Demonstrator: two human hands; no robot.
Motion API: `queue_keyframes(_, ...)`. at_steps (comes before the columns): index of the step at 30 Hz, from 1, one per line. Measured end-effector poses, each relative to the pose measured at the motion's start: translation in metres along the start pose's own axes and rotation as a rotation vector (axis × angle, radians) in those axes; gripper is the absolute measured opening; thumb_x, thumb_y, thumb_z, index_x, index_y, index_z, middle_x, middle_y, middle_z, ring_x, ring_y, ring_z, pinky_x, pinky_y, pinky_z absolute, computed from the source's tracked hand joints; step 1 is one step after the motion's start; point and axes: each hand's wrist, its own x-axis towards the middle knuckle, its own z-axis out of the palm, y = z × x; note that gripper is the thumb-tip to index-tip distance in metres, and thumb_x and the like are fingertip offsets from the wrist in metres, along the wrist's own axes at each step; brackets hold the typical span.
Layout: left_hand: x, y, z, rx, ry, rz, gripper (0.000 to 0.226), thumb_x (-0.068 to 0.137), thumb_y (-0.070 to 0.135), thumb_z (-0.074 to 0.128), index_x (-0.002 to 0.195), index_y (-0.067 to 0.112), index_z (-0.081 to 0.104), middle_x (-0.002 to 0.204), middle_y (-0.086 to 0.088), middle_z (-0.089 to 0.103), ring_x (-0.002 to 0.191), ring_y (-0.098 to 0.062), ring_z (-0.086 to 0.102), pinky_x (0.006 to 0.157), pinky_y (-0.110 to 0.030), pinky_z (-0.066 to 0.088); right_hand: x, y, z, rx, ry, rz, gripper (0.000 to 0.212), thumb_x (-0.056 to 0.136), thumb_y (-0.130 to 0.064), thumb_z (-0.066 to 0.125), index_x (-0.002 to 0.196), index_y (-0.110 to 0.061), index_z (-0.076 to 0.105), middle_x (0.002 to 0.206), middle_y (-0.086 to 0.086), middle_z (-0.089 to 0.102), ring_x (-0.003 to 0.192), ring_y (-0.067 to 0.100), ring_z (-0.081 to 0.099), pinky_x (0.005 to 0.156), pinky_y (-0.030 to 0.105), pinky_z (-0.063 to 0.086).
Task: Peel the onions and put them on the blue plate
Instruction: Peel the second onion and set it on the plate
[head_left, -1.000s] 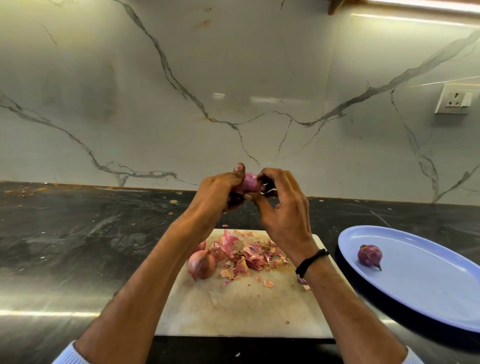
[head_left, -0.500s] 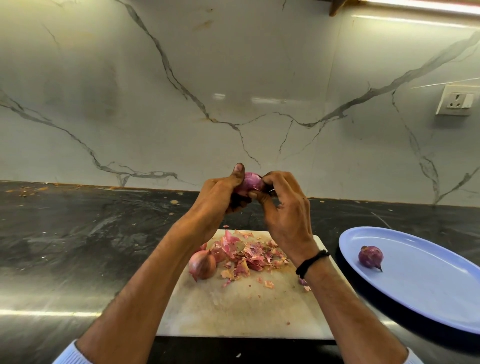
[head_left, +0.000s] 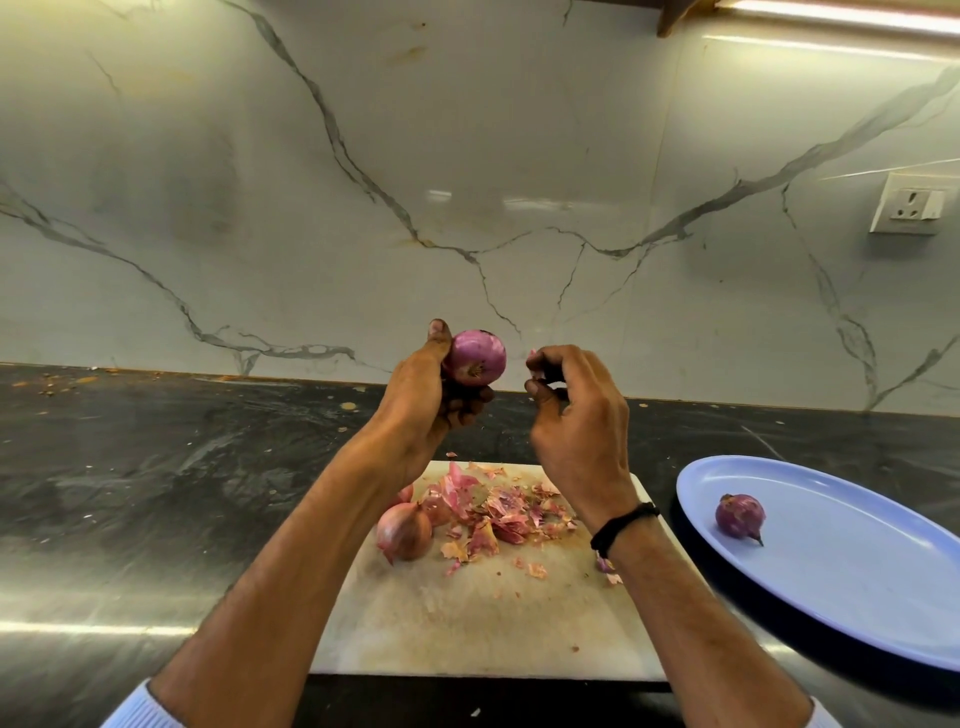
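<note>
My left hand (head_left: 423, 395) grips a purple, mostly peeled onion (head_left: 477, 357) raised above the white cutting board (head_left: 467, 618). A short gap to its right, my right hand (head_left: 576, 415) has its fingers curled, pinching a small scrap of onion skin (head_left: 532, 355). An unpeeled brownish onion (head_left: 404, 532) lies on the board's left part beside a pile of pink peels (head_left: 493, 512). Another onion (head_left: 406, 492) is partly hidden behind my left forearm. One peeled onion (head_left: 740, 515) sits on the blue plate (head_left: 857, 582) at the right.
The board and plate rest on a dark stone counter (head_left: 156, 493) against a white marble wall (head_left: 467, 182). A wall socket (head_left: 906, 203) is at the upper right. Crumbs lie at the counter's far left edge (head_left: 52, 382).
My hands, joined on the onion before, have come apart. The right hand pulled off to the right with a bit of skin, and the onion now shows whole in my left hand.
</note>
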Motion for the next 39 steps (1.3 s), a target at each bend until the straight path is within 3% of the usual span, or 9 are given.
queue_keyframes(3,-0.0009,-0.0012,0.0005,-0.008,0.000,-0.015,0.044,0.105,0.052,0.034,0.120,0.016,0.055,0.086,-0.015,0.072,0.078,-0.021,0.066,0.076,-0.030,0.053,-0.0004,-0.0014,0.0016,-0.005,-0.049,0.005,0.034,0.084,0.002,0.074,0.115,-0.007,0.063,0.112,0.007,0.060,0.103,0.009,0.058,0.086,0.004,0.045)
queue_keyframes(7,-0.0018,-0.0003,0.0016,-0.006,-0.006,-0.020,0.040,0.105,0.051,0.034,0.116,0.018,0.053,0.084,-0.014,0.071,0.075,-0.020,0.065,0.075,-0.029,0.053,-0.0012,-0.0035,0.0002,0.061,-0.016,0.010,0.018,0.090,-0.006,0.070,0.107,-0.008,0.062,0.099,0.002,0.067,0.089,0.009,0.062,0.081,0.010,0.050)
queue_keyframes(13,-0.0022,-0.0016,0.0008,0.045,-0.022,-0.026,0.039,0.103,0.053,0.039,0.102,0.020,0.060,0.086,-0.014,0.073,0.078,-0.020,0.066,0.078,-0.031,0.053,-0.0007,-0.0044,0.0011,0.040,-0.026,0.011,0.027,0.092,-0.022,0.071,0.114,-0.009,0.062,0.095,0.002,0.063,0.080,0.010,0.060,0.071,0.010,0.048)
queue_keyframes(16,-0.0022,-0.0011,0.0016,0.051,-0.032,-0.031,0.040,0.100,0.053,0.047,0.107,0.016,0.062,0.093,-0.016,0.073,0.081,-0.022,0.065,0.076,-0.031,0.052,0.0000,-0.0019,0.0020,0.021,-0.014,0.011,0.034,0.088,-0.021,0.075,0.117,-0.009,0.064,0.110,0.007,0.052,0.091,0.017,0.059,0.076,0.019,0.054)
queue_keyframes(19,-0.0019,0.0008,0.0034,0.062,-0.038,-0.030,0.045,0.094,0.054,0.056,0.110,0.013,0.064,0.096,-0.015,0.070,0.081,-0.020,0.063,0.074,-0.029,0.053,0.0008,-0.0014,0.0043,0.038,-0.042,0.003,0.046,0.083,-0.022,0.081,0.123,-0.010,0.062,0.119,0.010,0.046,0.100,0.021,0.058,0.085,0.007,0.046)
queue_keyframes(23,-0.0043,0.0006,0.0062,0.093,-0.059,-0.031,0.047,0.084,0.054,0.067,0.098,0.009,0.068,0.100,-0.016,0.072,0.080,-0.017,0.063,0.066,-0.023,0.054,-0.0012,-0.0017,0.0063,0.062,-0.099,-0.031,0.054,0.081,-0.020,0.084,0.128,-0.009,0.059,0.123,0.010,0.050,0.105,0.018,0.057,0.092,0.005,0.042)
queue_keyframes(27,-0.0056,0.0009,0.0059,0.064,-0.072,-0.026,0.040,0.096,0.049,0.056,0.095,0.012,0.070,0.081,-0.009,0.074,0.084,-0.021,0.063,0.078,-0.031,0.053,-0.0003,-0.0003,0.0046,0.107,-0.071,-0.033,0.051,0.082,-0.018,0.082,0.126,-0.008,0.059,0.123,0.009,0.052,0.109,0.017,0.057,0.091,0.022,0.054)
queue_keyframes(33,-0.0062,0.0030,0.0046,-0.007,-0.065,-0.008,0.015,0.104,0.017,0.051,0.100,0.013,0.065,0.103,-0.015,0.068,0.089,-0.021,0.061,0.079,-0.030,0.053,-0.0006,-0.0037,0.0043,0.200,-0.055,-0.024,0.047,0.084,0.001,0.074,0.126,-0.003,0.054,0.123,0.010,0.057,0.112,0.017,0.060,0.093,0.018,0.052)
queue_keyframes(39,-0.0064,0.0036,0.0048,-0.068,-0.111,0.010,0.024,0.103,0.010,0.048,0.120,0.016,0.064,0.110,-0.011,0.068,0.094,-0.021,0.063,0.079,-0.029,0.055,0.0011,-0.0067,0.0022,0.257,-0.071,0.011,0.043,0.088,0.005,0.069,0.126,-0.002,0.050,0.124,0.011,0.063,0.114,0.019,0.064,0.094,0.024,0.055)
